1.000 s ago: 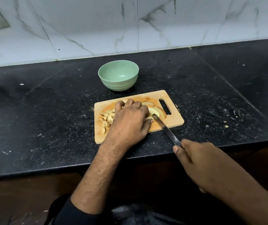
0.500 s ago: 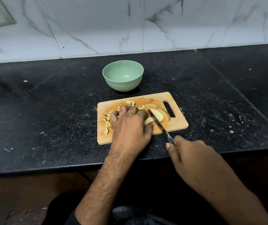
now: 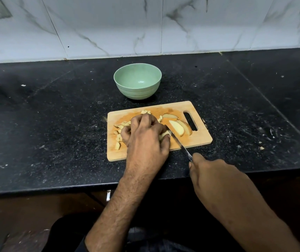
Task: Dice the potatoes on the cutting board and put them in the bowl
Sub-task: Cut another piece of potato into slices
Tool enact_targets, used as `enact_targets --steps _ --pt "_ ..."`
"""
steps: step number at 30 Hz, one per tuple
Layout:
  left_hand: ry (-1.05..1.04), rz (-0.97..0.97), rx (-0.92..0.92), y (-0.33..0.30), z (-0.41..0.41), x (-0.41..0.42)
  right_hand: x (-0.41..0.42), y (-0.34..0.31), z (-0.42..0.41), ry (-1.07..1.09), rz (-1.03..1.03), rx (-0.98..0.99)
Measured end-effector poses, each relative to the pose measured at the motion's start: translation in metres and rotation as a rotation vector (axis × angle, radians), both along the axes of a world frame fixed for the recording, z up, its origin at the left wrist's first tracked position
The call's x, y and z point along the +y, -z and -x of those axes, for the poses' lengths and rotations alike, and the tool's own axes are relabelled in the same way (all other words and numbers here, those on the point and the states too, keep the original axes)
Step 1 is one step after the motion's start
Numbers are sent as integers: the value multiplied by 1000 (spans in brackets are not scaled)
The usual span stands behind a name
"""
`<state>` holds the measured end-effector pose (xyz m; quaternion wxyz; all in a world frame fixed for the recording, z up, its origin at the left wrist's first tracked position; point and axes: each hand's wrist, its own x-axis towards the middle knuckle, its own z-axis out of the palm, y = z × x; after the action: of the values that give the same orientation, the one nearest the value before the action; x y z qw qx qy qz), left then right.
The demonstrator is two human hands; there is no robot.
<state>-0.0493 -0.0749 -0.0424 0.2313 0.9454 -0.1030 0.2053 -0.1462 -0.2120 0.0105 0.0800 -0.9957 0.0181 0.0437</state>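
On cutting board (image 3: 198, 140), left hand (image 3: 146, 140) pinning potato (image 3: 164, 134), right hand (image 3: 216, 176) slicing

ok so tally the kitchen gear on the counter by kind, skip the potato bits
bowl: 1, green, nothing in it
cutting board: 1, wooden
knife: 1, in the right hand
total: 3

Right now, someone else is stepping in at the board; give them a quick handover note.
Left hand holds a potato piece down on the cutting board.
Right hand grips the knife, blade against that piece.
Diced bits lie at the board's left; uncut wedges wait by the handle slot.
Green bowl behind the board holds no potato.
Left: dice the rest, move everything into the bowl.
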Motion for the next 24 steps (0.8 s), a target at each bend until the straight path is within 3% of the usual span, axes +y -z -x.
enact_targets --steps 8,24 --pt "-25 20 57 -1 -1 -2 -8 7 -23 -30 -21 93" --pt "-25 16 26 3 5 5 -12 -11 13 54 -90 47"
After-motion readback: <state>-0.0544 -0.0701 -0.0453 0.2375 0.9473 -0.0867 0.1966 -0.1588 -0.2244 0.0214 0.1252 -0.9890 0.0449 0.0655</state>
